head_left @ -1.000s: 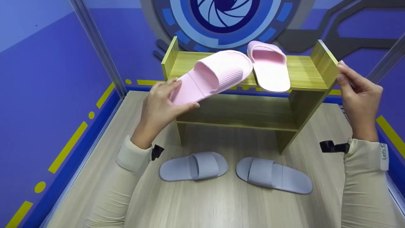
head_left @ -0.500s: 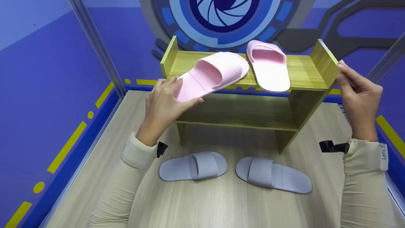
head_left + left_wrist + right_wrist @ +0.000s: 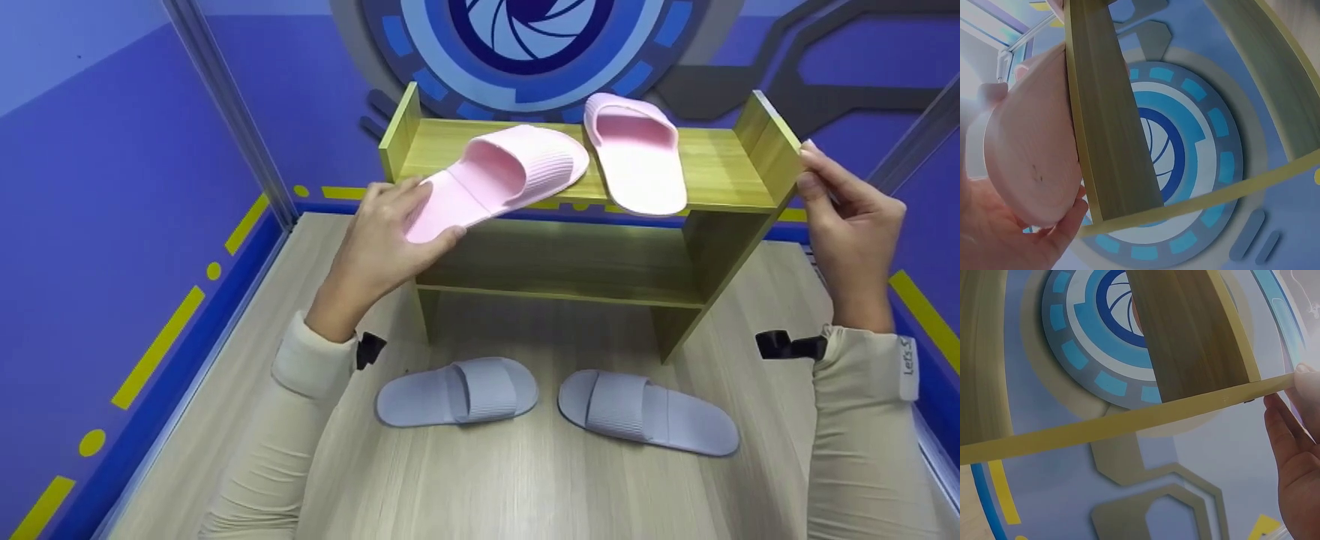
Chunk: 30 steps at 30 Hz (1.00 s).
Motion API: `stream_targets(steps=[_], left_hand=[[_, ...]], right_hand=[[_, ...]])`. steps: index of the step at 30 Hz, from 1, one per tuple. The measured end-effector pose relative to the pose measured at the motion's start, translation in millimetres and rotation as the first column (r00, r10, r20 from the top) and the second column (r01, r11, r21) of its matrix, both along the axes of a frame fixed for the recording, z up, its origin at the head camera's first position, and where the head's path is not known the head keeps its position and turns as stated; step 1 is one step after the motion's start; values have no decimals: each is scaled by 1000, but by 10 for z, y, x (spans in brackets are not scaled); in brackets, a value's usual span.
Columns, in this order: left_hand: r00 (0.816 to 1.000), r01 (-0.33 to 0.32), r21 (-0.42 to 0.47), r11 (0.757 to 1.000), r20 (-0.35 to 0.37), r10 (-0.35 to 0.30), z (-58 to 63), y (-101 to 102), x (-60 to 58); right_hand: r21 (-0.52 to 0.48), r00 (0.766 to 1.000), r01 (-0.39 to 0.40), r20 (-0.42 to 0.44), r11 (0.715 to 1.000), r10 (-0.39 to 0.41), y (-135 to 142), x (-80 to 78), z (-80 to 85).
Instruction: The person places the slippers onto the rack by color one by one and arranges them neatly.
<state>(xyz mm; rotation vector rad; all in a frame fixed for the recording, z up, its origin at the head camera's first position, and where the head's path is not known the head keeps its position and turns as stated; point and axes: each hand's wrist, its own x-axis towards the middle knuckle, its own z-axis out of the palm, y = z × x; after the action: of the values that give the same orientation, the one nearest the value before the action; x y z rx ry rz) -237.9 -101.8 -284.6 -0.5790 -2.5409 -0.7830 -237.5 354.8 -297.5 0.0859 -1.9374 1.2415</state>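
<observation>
My left hand point(image 3: 382, 240) grips a pink slipper point(image 3: 532, 161) by its heel end, thumb on the near edge and fingers over the far edge. The slipper's toe points right and back, over the top board of a small wooden shelf point(image 3: 555, 262). In the left wrist view its sole point(image 3: 1036, 152) lies against the board's front edge. A second pink slipper point(image 3: 643, 176) rests on the top board, toe to the back, its heel reaching past the front edge. My right hand point(image 3: 859, 232) pinches the shelf's right side panel point(image 3: 769, 146) near its top; the right wrist view shows this too.
Two grey slippers lie on the floor before the shelf, one on the left point(image 3: 457, 391) and one on the right point(image 3: 649, 412), toes facing each other. A blue wall point(image 3: 315, 97) with a round printed design stands behind the shelf.
The pink slipper in my left hand has come slightly down and left, away from the other pink slipper. My right hand stays on the side panel; the grey slippers have not moved.
</observation>
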Motion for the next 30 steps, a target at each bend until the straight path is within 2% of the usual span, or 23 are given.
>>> stream_targets(steps=[7,11,14,19,23,30], left_hand=[[993,73,1,997,93,-73,26,-94,5],[987,98,-14,995,132,-95,56,-105,15],[987,105,-17,994,126,-102,62,-92,16],[992,99,-10,995,82,-97,33,-30,-3],[996,79,-20,997,45,-78,7,28,-16],[999,22,-12,1000,39,-22,-10,122,-21]], right_hand=[[9,1000,5,13,1000,-6,-1,3,2],[-18,999,-28,-22,999,28,5,-7,1],[-39,997,-56,-49,998,54,8,-14,0],[-32,998,-50,-42,998,49,3,-11,2],[-62,996,-76,-55,995,73,-17,7,17],[-101,990,-115,-89,988,106,-30,21,38]])
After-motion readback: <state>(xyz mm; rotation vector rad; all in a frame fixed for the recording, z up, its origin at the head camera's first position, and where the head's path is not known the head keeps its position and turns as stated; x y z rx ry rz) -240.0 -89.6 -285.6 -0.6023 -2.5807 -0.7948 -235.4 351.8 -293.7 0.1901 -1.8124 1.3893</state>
